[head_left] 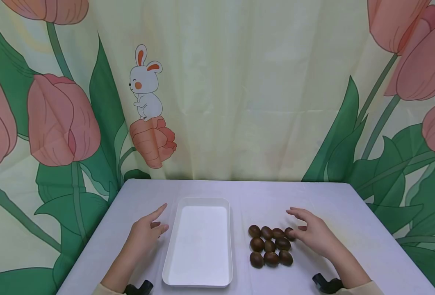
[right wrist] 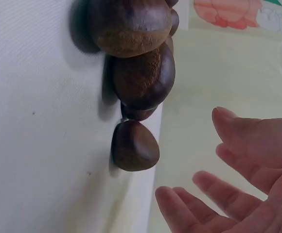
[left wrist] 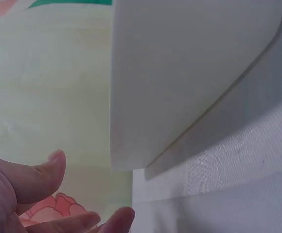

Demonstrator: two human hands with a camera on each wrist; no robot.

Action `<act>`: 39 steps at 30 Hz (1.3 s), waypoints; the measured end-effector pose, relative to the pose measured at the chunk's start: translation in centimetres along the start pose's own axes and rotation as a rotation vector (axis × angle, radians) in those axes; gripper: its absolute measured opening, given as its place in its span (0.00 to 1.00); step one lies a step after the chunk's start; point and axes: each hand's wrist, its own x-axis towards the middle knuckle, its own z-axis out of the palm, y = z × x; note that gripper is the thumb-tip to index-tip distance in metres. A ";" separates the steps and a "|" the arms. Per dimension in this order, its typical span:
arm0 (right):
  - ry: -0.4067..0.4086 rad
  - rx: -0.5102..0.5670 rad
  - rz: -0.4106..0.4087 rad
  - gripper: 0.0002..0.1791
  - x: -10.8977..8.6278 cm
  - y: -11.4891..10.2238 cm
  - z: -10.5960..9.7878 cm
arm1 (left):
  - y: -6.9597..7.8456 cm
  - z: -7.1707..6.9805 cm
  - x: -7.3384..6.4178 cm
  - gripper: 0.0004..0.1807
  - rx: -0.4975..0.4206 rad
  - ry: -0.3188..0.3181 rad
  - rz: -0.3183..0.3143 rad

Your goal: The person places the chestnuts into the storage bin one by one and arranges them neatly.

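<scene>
Several glossy brown chestnuts (head_left: 269,246) lie in rows on the white tablecloth. Left of them is a shallow white rectangular tray (head_left: 199,246), its bottom bare. My left hand (head_left: 147,233) hovers beside the tray's left rim, thumb and fingers spread apart and holding nothing. In the left wrist view the tray wall (left wrist: 180,77) rises beyond my fingers, apart from them. My right hand (head_left: 315,233) is at the right end of the chestnuts, its fingers relaxed. The right wrist view shows a gap between my fingertips (right wrist: 166,196) and the closest chestnut (right wrist: 136,146).
The table (head_left: 239,190) has a white cloth and ends at a curtain (head_left: 239,94) printed with tulips and a rabbit. Dark devices (head_left: 326,283) are strapped on both wrists.
</scene>
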 end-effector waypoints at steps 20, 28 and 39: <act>-0.070 0.047 0.112 0.27 0.3 2.5 -0.7 | -0.9 0.2 -0.2 0.26 -0.280 -0.075 -0.116; -0.091 0.102 0.121 0.25 0.4 3.2 0.0 | -1.3 0.6 -0.2 0.26 -0.317 -0.104 -0.114; -0.094 0.039 0.121 0.24 1.2 2.7 0.7 | -1.5 1.1 -0.1 0.22 -0.339 -0.124 -0.129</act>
